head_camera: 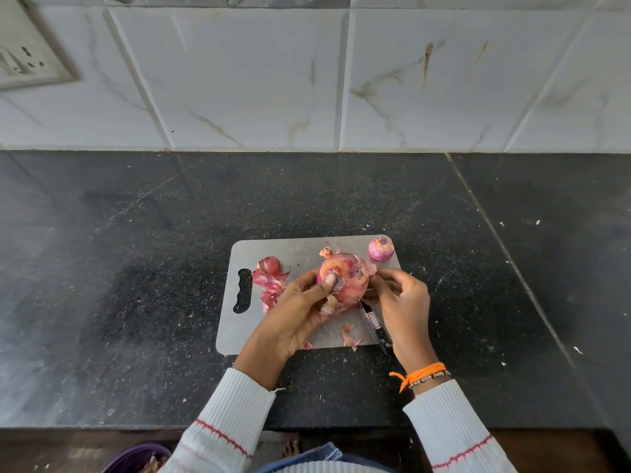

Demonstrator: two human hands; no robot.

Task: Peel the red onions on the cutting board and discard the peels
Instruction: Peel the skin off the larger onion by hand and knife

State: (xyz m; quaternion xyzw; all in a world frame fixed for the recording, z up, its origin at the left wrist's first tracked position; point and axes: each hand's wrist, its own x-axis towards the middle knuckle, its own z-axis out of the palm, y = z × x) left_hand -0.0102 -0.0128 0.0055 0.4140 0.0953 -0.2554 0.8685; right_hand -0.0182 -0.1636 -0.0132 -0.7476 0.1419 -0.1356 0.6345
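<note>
A large red onion [346, 278] with loose papery skin is held above the grey cutting board [293, 254]. My left hand [300, 308] grips it from the left, thumb pressed on its near face. My right hand [399, 298] pinches the skin at the onion's right side. A small peeled onion [381, 248] sits at the board's far right corner. A heap of red peels [271, 279] lies at the board's left, near its handle slot. A few peel scraps [351, 339] lie at the board's near edge.
A black-handled knife [375, 327] lies on the board under my right hand, pointing toward me. The board sits on a dark speckled counter [136, 268] below a tiled wall. A purple container [136, 457] shows on the floor at the lower left.
</note>
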